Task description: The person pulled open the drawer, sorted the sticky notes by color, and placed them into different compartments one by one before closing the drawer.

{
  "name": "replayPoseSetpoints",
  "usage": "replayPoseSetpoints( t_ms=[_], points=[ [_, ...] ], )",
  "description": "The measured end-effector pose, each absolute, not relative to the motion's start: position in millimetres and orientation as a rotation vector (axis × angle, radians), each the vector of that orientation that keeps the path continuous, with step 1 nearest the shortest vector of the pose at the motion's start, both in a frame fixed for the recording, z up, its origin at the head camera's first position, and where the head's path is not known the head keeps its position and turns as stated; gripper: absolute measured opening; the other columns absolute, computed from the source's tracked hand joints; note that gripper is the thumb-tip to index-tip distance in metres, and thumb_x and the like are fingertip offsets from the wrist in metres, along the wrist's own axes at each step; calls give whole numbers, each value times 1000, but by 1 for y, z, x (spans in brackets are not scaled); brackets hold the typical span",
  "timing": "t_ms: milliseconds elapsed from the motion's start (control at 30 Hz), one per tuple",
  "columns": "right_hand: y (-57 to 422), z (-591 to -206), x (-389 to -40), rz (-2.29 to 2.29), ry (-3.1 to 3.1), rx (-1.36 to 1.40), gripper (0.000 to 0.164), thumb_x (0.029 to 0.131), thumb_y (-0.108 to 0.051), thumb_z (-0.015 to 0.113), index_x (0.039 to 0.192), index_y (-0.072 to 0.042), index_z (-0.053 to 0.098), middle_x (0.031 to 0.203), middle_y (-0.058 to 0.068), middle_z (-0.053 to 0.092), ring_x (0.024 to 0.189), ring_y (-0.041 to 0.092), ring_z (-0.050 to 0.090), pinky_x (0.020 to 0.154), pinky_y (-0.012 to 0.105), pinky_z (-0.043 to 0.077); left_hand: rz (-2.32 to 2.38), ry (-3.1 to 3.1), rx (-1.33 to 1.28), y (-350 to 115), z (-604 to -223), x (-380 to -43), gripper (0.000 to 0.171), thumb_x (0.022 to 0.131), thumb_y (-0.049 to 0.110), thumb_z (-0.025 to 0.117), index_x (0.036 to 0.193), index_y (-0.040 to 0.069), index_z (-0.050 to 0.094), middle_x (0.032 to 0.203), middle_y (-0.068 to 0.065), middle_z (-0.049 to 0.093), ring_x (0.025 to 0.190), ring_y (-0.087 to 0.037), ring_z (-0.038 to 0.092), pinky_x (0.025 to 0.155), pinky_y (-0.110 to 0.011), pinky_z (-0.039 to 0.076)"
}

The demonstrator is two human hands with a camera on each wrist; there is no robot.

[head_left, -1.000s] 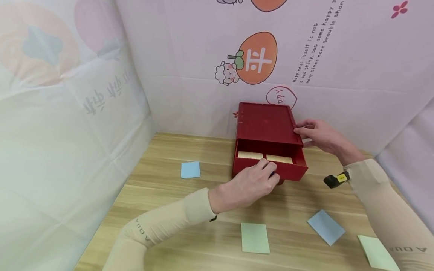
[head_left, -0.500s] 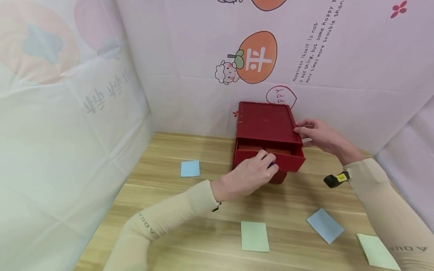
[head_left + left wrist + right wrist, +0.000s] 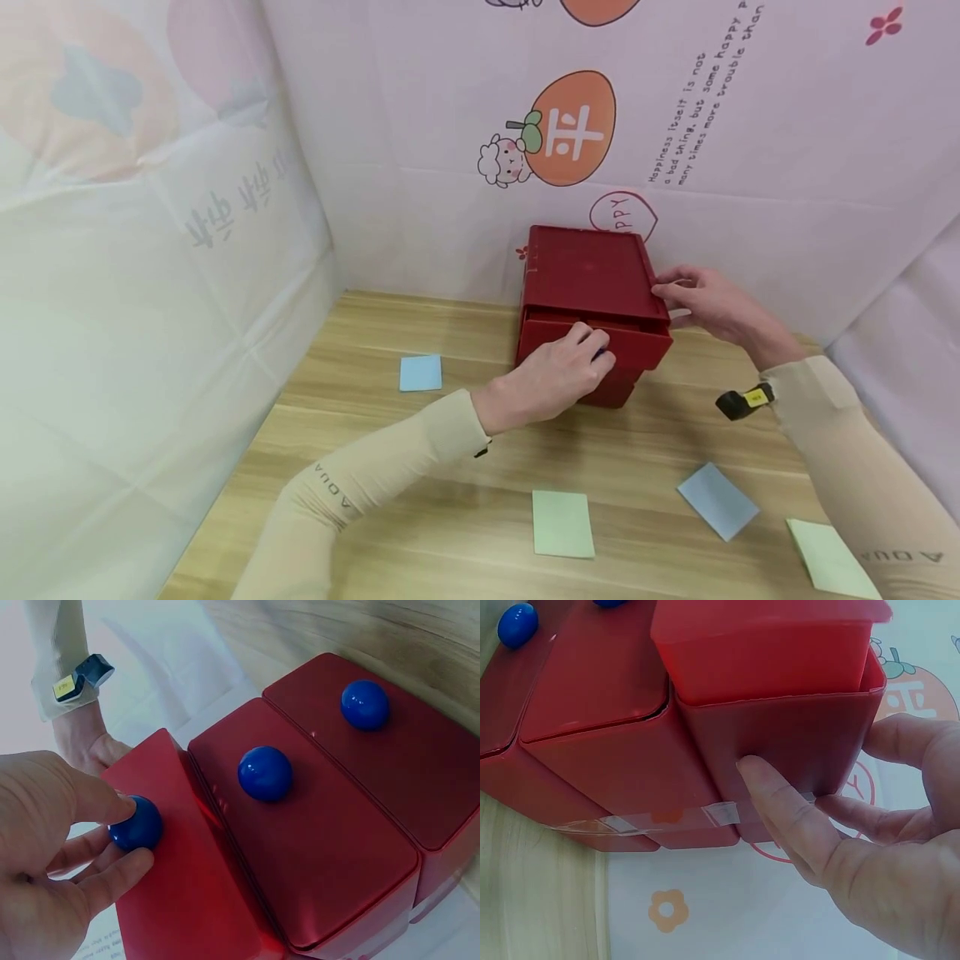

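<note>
A red drawer cabinet (image 3: 588,271) with three stacked drawers stands against the back cloth. My left hand (image 3: 557,379) pinches the blue knob (image 3: 141,829) of the top drawer (image 3: 184,889) between thumb and fingers. That drawer sticks out a little, with only a narrow gap at its top in the head view. The two lower drawers carry a middle knob (image 3: 265,773) and a bottom knob (image 3: 365,705), and both look pushed in. My right hand (image 3: 708,304) rests against the cabinet's right side, its fingers mostly straight along the wall and its thumb near the top edge.
Paper notes lie on the wooden table (image 3: 360,450): a blue note (image 3: 421,372) at left, a green note (image 3: 563,523) in front, a second blue note (image 3: 718,501) and another green note (image 3: 832,558) at right. Printed cloth walls (image 3: 420,233) enclose the table.
The top drawer has slid back into the cabinet, with my left hand moving along on its knob. The pieces inside it have passed mostly out of sight. My right hand has stayed put.
</note>
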State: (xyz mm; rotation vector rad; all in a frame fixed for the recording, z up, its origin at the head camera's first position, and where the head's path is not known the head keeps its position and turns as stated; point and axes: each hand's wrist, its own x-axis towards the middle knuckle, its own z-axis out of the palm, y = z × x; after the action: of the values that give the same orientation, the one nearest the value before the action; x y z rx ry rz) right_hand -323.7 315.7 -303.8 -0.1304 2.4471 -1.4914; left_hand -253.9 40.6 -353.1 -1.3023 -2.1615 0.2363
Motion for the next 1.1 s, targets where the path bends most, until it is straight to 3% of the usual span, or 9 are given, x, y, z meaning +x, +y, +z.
replayPoseSetpoints(
  t_ms=[800, 933, 1100],
  points=[
    [316, -309, -326, -1532, 2447, -133, 50, 103, -26, 51, 136, 7, 34, 101, -3, 61, 89, 8, 65, 78, 33, 62, 333, -2179, -1250, 49, -358, -266, 38, 88, 30, 70, 122, 12, 64, 122, -7, 57, 109, -21, 52, 78, -15, 56],
    [315, -310, -327, -1544, 2442, -143, 49, 102, -26, 52, 135, 7, 35, 100, -4, 61, 89, 8, 65, 77, 34, 62, 353, -2165, -1225, 51, -359, -268, 34, 90, 28, 68, 120, 12, 65, 120, -7, 57, 107, -20, 53, 77, -14, 56],
    [315, -309, -327, -1540, 2449, -140, 50, 102, -26, 52, 134, 7, 35, 100, -3, 61, 89, 8, 65, 77, 33, 62, 411, -2086, -1178, 53, -362, -268, 25, 96, 22, 55, 116, 12, 67, 117, -6, 60, 103, -20, 56, 80, -14, 55]
  ],
)
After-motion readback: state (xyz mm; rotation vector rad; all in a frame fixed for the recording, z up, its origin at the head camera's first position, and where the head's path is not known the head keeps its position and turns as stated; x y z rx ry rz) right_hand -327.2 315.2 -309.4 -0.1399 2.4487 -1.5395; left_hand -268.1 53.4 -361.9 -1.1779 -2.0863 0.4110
